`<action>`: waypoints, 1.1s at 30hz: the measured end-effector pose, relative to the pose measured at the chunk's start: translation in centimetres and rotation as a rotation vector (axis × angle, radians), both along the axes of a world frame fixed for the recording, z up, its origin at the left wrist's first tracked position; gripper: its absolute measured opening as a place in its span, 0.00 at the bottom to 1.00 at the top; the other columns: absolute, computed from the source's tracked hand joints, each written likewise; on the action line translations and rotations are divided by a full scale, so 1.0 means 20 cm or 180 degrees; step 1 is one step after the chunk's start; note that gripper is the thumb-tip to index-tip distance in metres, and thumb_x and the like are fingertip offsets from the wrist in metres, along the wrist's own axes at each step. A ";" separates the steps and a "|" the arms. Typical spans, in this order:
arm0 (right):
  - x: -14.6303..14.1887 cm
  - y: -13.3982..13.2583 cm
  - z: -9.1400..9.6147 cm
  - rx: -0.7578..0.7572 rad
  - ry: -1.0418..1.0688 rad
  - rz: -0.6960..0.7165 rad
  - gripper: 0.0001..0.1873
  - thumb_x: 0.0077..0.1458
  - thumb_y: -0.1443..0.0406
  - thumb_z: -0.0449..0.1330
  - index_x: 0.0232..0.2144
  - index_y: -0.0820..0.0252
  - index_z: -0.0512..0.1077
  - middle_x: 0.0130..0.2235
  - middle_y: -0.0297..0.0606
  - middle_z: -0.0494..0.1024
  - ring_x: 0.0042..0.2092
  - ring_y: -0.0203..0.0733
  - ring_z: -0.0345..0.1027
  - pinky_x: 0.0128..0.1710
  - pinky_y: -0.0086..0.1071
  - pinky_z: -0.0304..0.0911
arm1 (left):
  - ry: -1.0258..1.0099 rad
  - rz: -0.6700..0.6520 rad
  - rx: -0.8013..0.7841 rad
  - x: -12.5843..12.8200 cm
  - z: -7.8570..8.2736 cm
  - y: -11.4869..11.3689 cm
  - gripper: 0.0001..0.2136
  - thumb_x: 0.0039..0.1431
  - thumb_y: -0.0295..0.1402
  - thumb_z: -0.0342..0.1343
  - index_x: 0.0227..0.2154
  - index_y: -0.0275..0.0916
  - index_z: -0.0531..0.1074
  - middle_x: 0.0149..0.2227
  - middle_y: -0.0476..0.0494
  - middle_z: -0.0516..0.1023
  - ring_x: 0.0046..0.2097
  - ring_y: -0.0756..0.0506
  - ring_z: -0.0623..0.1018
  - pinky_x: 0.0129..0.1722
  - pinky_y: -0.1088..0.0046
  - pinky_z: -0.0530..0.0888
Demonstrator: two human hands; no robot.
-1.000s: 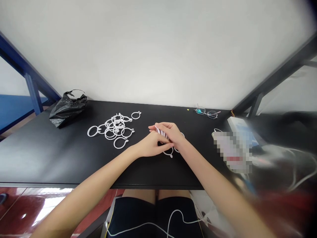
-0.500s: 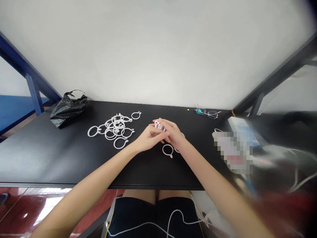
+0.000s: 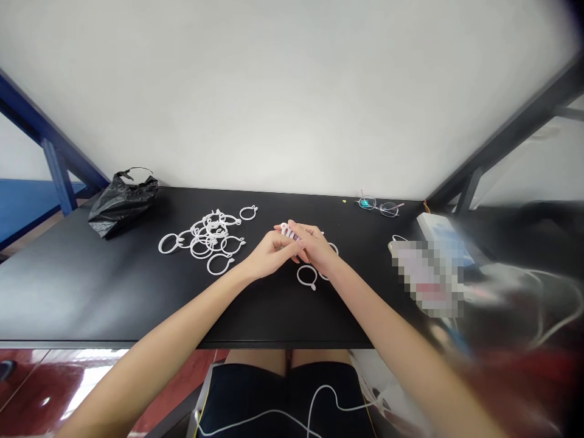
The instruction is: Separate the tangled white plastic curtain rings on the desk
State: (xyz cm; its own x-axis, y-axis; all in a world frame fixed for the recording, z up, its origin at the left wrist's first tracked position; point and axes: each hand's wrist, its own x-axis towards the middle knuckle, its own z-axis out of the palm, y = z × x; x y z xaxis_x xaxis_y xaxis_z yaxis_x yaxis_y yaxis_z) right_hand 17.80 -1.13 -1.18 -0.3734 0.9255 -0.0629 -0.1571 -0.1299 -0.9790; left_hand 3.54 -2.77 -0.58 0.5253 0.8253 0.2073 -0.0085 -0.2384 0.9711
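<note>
My left hand (image 3: 271, 254) and my right hand (image 3: 316, 246) meet over the middle of the desk. Between them is a small bunch of white curtain rings (image 3: 289, 232), gripped by both hands with the eyelet ends poking up side by side. Fingers hide the round parts of these rings. Just below my right hand lies a loose white curtain ring (image 3: 313, 286); others there are partly covered by that hand and wrist. To the left of my left hand, several more white curtain rings (image 3: 214, 235) lie in an overlapping heap, with a few apart from it.
A crumpled black plastic bag (image 3: 124, 204) sits at the desk's back left. Eyeglasses (image 3: 378, 207) lie at the back right. Nearer on the right are a white box (image 3: 440, 234), a blurred-out item (image 3: 427, 278) and clear plastic (image 3: 515, 304). A white cable (image 3: 260, 415) crosses my lap.
Both hands stay together around the bunch of rings, with the fingers shifting slightly. The whole view has moved a little; the rings on the desk lie as before.
</note>
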 end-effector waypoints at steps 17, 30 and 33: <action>0.03 0.01 0.04 -0.0340 0.0616 0.0436 0.22 0.42 0.54 0.72 0.38 0.55 0.73 0.26 0.30 0.76 0.25 0.32 0.65 0.23 0.27 0.55 | -0.1512 -0.0068 -0.1559 -0.07 0.07 0.04 0.25 0.59 0.48 0.54 0.13 0.37 0.61 0.19 0.49 0.65 0.26 0.50 0.71 0.32 0.71 0.73; -0.02 -0.01 0.04 -0.0794 0.0895 0.0315 0.18 0.37 0.60 0.74 0.31 0.60 0.75 0.25 0.29 0.76 0.20 0.25 0.55 0.19 0.24 0.55 | -0.1611 0.0315 -0.1973 -0.06 0.06 0.07 0.18 0.43 0.27 0.57 0.39 0.40 0.63 0.19 0.60 0.61 0.19 0.56 0.62 0.18 0.83 0.61; -0.03 -0.01 0.03 -0.0678 0.0749 0.0117 0.20 0.35 0.61 0.76 0.29 0.60 0.72 0.22 0.27 0.74 0.20 0.26 0.60 0.19 0.24 0.57 | -0.1120 0.0422 -0.1454 -0.08 0.03 0.10 0.20 0.43 0.27 0.59 0.40 0.40 0.61 0.21 0.59 0.68 0.19 0.55 0.67 0.18 0.81 0.64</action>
State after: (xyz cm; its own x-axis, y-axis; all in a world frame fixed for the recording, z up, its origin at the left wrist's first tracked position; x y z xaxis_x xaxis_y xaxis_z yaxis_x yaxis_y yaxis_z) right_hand 17.19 -1.36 -0.62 -0.4335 0.8865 -0.1617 -0.3675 -0.3377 -0.8665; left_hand 2.01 -0.86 0.04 0.3756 0.9258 -0.0417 -0.3474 0.1823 0.9198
